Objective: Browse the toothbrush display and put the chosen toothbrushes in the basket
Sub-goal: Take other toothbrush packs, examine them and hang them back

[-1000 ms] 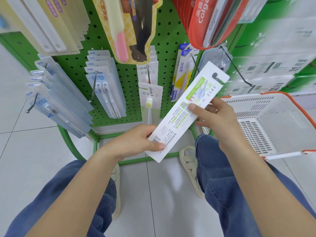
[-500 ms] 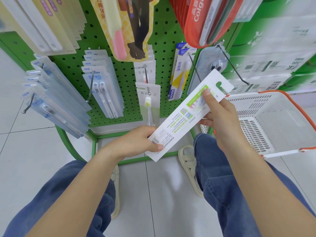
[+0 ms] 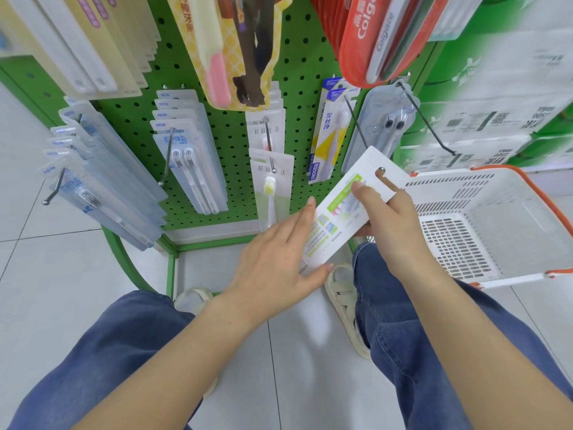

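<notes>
Toothbrush display (image 3: 235, 125), a green pegboard rack, is filling the upper frame, with carded packs hanging from its hooks. White basket (image 3: 496, 193) with orange handles is sitting on the floor at right, just beside the rack. Right hand (image 3: 390, 218) is pinching the white-and-green toothbrush pack (image 3: 344, 209), thumb on its printed face, holding it tilted between rack and basket, near the basket's rim. The pack's hang hole is lying at a hook tip (image 3: 381, 169). Left hand (image 3: 279, 262) is touching the pack's lower end with straight, relaxed fingers, not curling round it.
</notes>
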A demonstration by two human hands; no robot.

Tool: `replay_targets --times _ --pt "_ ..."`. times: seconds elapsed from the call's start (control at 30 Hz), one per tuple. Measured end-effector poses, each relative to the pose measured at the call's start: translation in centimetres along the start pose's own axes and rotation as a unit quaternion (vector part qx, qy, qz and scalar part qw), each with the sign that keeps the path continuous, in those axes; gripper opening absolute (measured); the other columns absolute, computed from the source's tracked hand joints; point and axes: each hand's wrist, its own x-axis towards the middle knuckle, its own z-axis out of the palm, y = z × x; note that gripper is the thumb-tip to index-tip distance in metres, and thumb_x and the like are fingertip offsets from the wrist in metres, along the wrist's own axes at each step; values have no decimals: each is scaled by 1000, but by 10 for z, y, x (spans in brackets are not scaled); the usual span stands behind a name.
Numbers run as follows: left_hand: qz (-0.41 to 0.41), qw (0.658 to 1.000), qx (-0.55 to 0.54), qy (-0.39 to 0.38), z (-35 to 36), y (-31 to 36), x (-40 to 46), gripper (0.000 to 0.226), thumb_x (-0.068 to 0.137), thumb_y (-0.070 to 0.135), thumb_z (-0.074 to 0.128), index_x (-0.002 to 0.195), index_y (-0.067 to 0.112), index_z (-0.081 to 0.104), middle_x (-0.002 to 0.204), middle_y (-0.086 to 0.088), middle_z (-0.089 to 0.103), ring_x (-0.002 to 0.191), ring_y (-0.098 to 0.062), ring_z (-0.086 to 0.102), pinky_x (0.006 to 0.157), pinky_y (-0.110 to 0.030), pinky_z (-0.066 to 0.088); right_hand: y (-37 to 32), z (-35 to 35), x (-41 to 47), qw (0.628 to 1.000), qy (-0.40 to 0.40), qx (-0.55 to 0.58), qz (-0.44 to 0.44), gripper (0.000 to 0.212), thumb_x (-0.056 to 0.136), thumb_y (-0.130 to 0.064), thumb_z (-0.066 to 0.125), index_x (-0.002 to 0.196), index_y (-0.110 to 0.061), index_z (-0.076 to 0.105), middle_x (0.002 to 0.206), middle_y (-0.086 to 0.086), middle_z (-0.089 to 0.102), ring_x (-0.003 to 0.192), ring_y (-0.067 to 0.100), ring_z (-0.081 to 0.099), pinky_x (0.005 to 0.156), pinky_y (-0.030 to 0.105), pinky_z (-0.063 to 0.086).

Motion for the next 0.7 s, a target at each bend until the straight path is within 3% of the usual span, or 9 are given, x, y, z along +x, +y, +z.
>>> replay_targets --times 0.07,0.13,0.2,0.27,0.4,0.5,0.57,0.63,0.7 --pt "28 998 58 15 3 -4 0 80 78 47 62 143 5 43 122 -3 66 98 -21 65 69 -25 51 3 4 -1 1000 -21 -2 14 20 99 -11 48 102 -23 63 81 0 69 68 11 67 47 26 53" --pt "23 997 76 -18 4 -4 3 73 85 35 65 146 5 38 123 -4 65 96 -25 66 65 -29 48 7 7 -1 998 -51 -20 27 21 100 -17 48 117 -27 56 95 4 69 70 9 66 48 27 53" --pt "-26 997 46 -62 3 0 4 65 99 33 49 154 15 19 137 -3 55 106 -30 60 70 -34 42 10 9 -2 995 -85 -49 25 28 97 -37 53 124 -28 52 101 -8 67 75 -1 66 54 28 53" --pt "-85 989 -13 -119 5 0 4 52 103 34 40 151 19 27 127 -9 59 106 -35 58 71 -36 39 11 9 -3 991 -105 -78 -4 43 87 -55 55 122 -30 55 103 -22 64 92 -9 62 65 26 55" --pt "-156 957 -198 -143 4 -5 7 26 97 35 55 97 11 65 81 -5 65 81 -24 61 69 -33 43 7 7 -1 994 -80 -6 -75 24 94 -36 47 107 -24 63 95 -18 68 92 -2 63 74 20 53" --pt "-148 941 -260 -157 1 -6 7 37 91 35 65 59 22 50 52 10 46 53 -4 45 53 -24 31 4 1 0 991 -48 36 -122 17 99 -9 49 99 -11 65 82 -14 70 80 2 64 73 21 54" --pt "-116 963 -190 -155 -3 -5 7 36 90 50 60 69 21 57 56 10 50 59 -9 50 53 -26 32 2 -1 0 989 -43 40 -133 18 96 -5 50 94 -13 66 79 -13 71 77 5 65 72 22 54" --pt "-66 991 19 -119 -11 -8 3 56 84 75 35 100 28 62 78 10 65 76 -13 63 58 -26 41 2 -1 0 989 -31 46 -138 19 96 -4 51 91 -14 65 77 -13 71 74 4 65 69 20 53" --pt "-65 996 56 -23 -23 -11 4 68 78 78 20 110 34 61 82 14 69 77 -9 66 60 -24 47 1 -2 -1 988 -13 38 -147 21 96 -4 51 88 -18 64 75 -16 69 72 0 62 67 18 51"
